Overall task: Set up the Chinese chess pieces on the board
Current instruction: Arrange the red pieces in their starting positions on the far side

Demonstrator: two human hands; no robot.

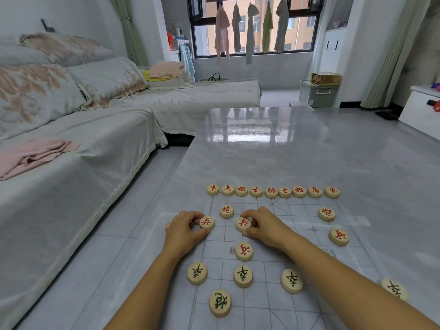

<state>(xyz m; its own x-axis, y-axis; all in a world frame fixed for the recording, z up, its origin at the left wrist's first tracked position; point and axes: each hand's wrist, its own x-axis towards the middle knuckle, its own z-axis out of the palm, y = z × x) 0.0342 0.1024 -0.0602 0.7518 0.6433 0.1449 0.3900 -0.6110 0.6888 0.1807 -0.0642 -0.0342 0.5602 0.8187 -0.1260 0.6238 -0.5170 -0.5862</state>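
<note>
A clear plastic chess board (297,217) with grey grid lines lies on the glossy grey table. Round wooden pieces stand on it. Several red-lettered pieces (271,192) form the far row, with two red cannons (226,211) (326,213) below it. My left hand (185,231) pinches a red soldier (206,221) at the board's left edge. My right hand (266,226) pinches another red soldier (243,223) beside it. A third red soldier (339,236) sits at the right, a fourth (244,251) lies near the middle. Black-lettered soldiers (242,276) and a black cannon (220,302) stand nearest me.
The table (273,148) stretches away ahead of the board. A grey-covered sofa (83,151) with pillows and a pink cloth runs along the left. A white cabinet (421,110) stands at the far right, and a storage box (319,92) under the window.
</note>
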